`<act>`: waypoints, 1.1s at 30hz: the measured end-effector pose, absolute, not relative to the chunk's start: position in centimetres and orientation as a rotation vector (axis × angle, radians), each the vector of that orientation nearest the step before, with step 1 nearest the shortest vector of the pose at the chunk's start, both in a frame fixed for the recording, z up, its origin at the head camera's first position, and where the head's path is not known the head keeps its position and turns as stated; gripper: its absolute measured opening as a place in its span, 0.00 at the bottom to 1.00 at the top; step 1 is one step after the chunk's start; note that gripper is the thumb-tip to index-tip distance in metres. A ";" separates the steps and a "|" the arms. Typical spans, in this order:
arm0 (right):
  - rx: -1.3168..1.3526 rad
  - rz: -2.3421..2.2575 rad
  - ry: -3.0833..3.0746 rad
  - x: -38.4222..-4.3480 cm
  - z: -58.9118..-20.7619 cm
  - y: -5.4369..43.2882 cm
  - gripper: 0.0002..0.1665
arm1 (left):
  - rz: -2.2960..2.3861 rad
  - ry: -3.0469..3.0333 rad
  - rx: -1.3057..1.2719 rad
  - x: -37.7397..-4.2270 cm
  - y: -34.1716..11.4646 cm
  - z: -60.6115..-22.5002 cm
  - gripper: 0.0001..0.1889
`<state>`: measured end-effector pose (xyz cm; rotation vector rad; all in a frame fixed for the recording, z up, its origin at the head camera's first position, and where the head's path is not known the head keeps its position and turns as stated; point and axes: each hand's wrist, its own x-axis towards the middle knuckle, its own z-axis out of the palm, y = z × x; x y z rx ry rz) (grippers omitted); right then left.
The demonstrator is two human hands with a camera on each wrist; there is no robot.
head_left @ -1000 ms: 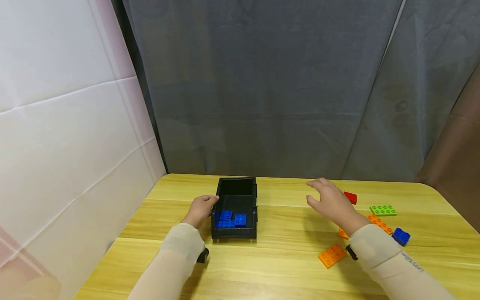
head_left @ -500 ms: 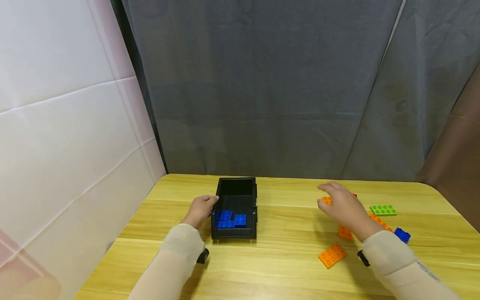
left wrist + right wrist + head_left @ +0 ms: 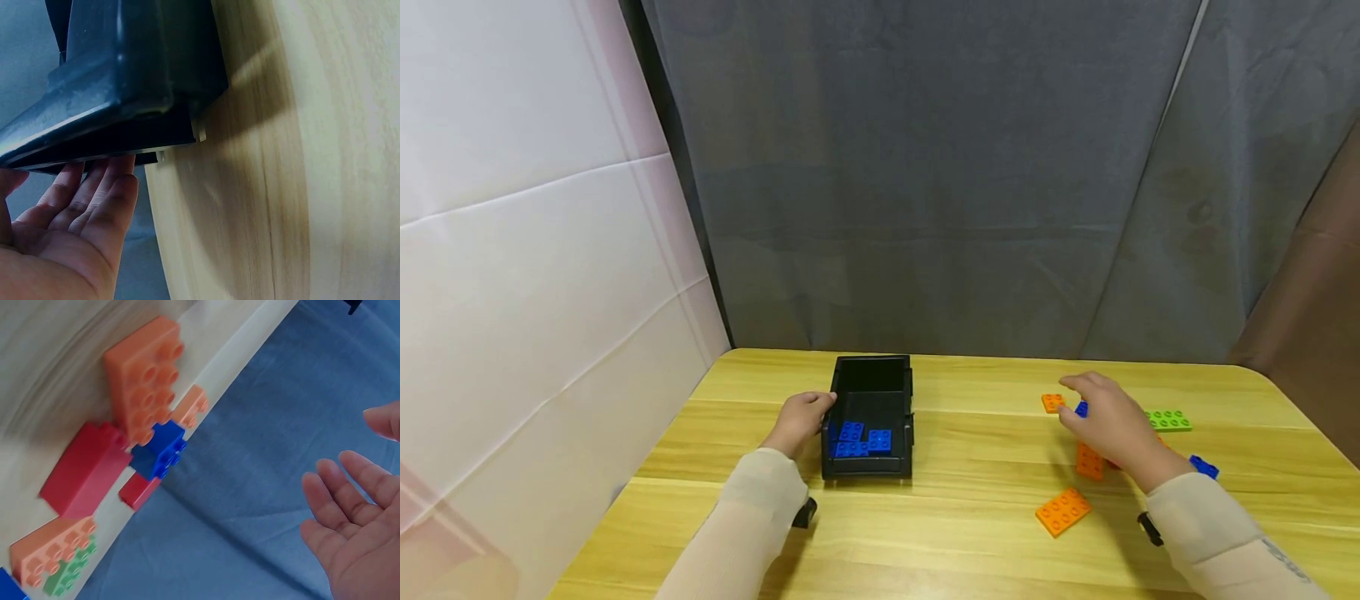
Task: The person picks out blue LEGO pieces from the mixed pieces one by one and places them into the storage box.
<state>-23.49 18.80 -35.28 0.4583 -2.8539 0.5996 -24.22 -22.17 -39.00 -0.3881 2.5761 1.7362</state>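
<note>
A black plastic bin (image 3: 871,407) stands on the table with several blue toy bricks (image 3: 852,449) at its near end. My left hand (image 3: 797,423) grips the bin's left rim, thumb above and fingers beneath, as the left wrist view shows. Over the loose bricks at the right hovers my right hand (image 3: 1111,429), fingers spread and holding nothing. Beneath it, in the right wrist view, lie an orange brick (image 3: 142,378), a red brick (image 3: 84,472) and a blue brick (image 3: 161,449). In the head view the hand covers part of this group.
An orange brick (image 3: 1063,512) lies apart, nearer the front. A small orange brick (image 3: 1052,403) is left of the right hand; a green brick (image 3: 1170,420) and another blue brick (image 3: 1203,467) lie to its right. A grey curtain (image 3: 910,183) hangs behind the table (image 3: 955,533).
My right hand has moved rightward and slightly nearer over the bricks, uncovering the small orange brick and part of a blue one. The left hand and the bin stay in place.
</note>
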 end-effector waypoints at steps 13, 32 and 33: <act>0.416 0.633 -2.886 -23.1 -36.1 21.3 0.29 | 1.703 2.579 -0.389 -24.1 -22.3 -38.7 0.22; 0.270 0.591 -2.963 -22.3 -37.4 24.9 0.32 | 1.710 2.547 -0.397 -24.3 -22.4 -38.8 0.24; 0.264 0.586 -2.968 -22.3 -37.5 25.1 0.31 | 1.714 2.543 -0.397 -24.3 -22.4 -38.8 0.24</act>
